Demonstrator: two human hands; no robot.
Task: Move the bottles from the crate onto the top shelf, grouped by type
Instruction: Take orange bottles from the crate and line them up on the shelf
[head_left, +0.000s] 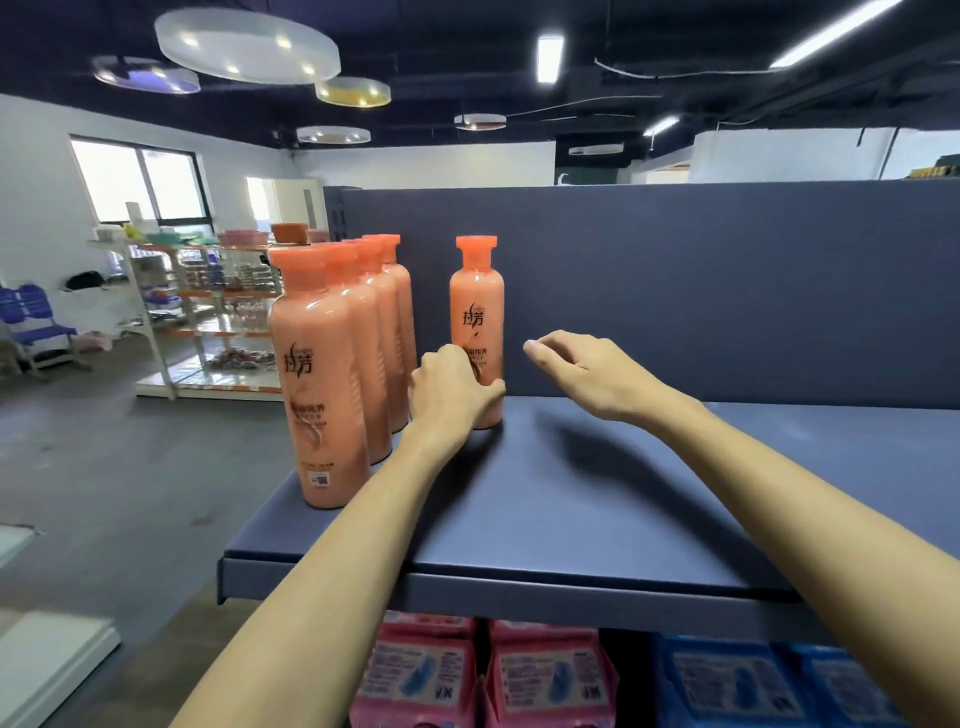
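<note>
The top shelf (597, 493), a dark blue-grey board, fills the centre and right of the frame, with a back panel (675, 286) of the same colour rising behind it. Under its front edge, at the bottom of the frame, lie pink packs (550, 675) and, to their right, blue packs (753, 686). Their print is too blurred to read.

At the shelf's left end a row of four orange bottles (322, 384) runs from the front edge back towards the panel. All four stand upright with their long axis vertical, orange caps up and shoulders close together. The nearest one shows the dark characters "拉芳" on its front and a small white sticker (320, 479) near the base. The smaller lines of print below the name are not legible.

Right of the row and apart from it, close to the panel, the single bottle (476, 312) also stands upright, cap up. Its label faces the camera and again reads "拉芳".

The left hand (452, 389) grips the lower body of this bottle, fingers round its left side and thumb across the front near the base. The right hand (587, 369) hovers to the bottle's right, clear of it, with fingers loosely curled and holding nothing.

Far off at mid left stands a white rack (208, 312) of mixed goods.
</note>
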